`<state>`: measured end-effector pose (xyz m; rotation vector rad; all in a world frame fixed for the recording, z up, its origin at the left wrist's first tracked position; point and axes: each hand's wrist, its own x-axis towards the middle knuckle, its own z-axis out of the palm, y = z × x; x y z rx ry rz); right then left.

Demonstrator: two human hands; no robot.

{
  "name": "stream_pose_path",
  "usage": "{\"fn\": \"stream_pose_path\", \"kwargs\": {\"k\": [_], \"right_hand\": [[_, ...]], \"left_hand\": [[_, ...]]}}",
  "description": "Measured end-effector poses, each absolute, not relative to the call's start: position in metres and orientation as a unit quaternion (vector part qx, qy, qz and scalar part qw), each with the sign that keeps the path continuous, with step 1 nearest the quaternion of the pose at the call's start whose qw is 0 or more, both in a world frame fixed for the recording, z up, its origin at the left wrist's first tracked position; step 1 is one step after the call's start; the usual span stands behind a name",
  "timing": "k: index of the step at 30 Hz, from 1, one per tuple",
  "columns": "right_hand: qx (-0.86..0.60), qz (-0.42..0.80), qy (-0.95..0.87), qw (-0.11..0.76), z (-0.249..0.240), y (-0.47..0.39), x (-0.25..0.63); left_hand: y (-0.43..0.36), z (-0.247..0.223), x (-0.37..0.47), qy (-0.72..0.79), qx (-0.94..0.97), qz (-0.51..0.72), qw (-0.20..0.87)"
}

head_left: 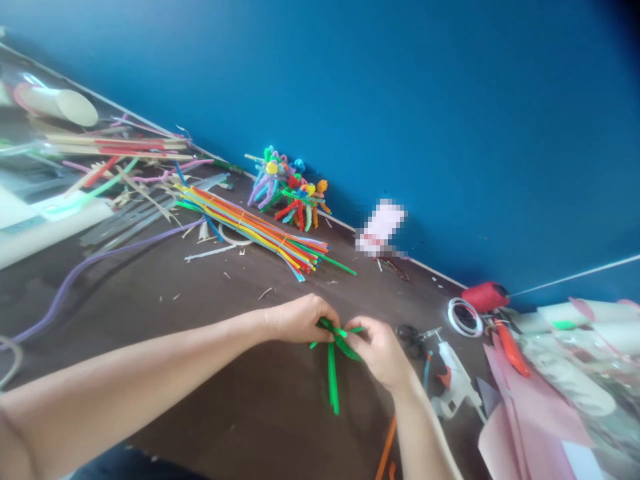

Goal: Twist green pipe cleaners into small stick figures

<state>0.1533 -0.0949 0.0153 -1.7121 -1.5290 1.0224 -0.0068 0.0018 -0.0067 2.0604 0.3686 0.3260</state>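
Left hand [300, 319]: fingers curled and pinching the green pipe cleaners [333, 387] from nine o'clock.
Right hand [375, 343]: thumb and fingers closed on the same green work from three o'clock, its folded part just under the fingertips.
Crossing point: squarely between the two sets of fingertips, both hands about equally near, the strands overlapping too tightly for me to count.
Green tails: long axis running from the crossing down to six o'clock, a touch towards five-thirty; they leave it on the left fingers' side. Whether their ends touch the worktop [240, 413], I can't tell.
Orange strip: [386, 447] at five o'clock, beside the right forearm.
Glue gun: [457, 373] near four o'clock, past the right wrist.
Red thread spool: [484, 297] between two and three o'clock, by the wall [450, 133].
Mixed pipe-cleaner bundle: [250, 223] at ten o'clock, banded, its near end pointing roughly towards the hands.
Many-legged pipe-cleaner figures: [301, 203] at eleven o'clock, clustered against the wall beyond the bundle.
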Motion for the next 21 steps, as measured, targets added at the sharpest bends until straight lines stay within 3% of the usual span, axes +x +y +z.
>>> {"fn": "stream_pose_path", "kwargs": {"k": [4,7,12,16,21], "right_hand": [[-0.576,0.585,-0.424,0.383,0.008,-0.094,0.158],[-0.553,0.617,-0.358,0.431,0.002,-0.093,0.155],[-0.611,0.447,-0.43,0.492,-0.001,-0.092,0.144],[-0.671,0.293,-0.52,0.439,0.0,-0.091,0.139],[-0.697,0.212,-0.58,0.365,-0.002,-0.096,0.134]], "left_hand": [[0.004,-0.008,-0.008,0.113,0.762,0.114,0.627],[0.002,-0.009,-0.006,0.131,0.712,0.143,0.675],[-0.002,-0.006,-0.001,0.211,0.674,0.234,0.668],[-0.003,-0.004,0.0,0.272,0.71,0.25,0.6],[-0.002,-0.006,0.001,0.309,0.745,0.248,0.537]]}}
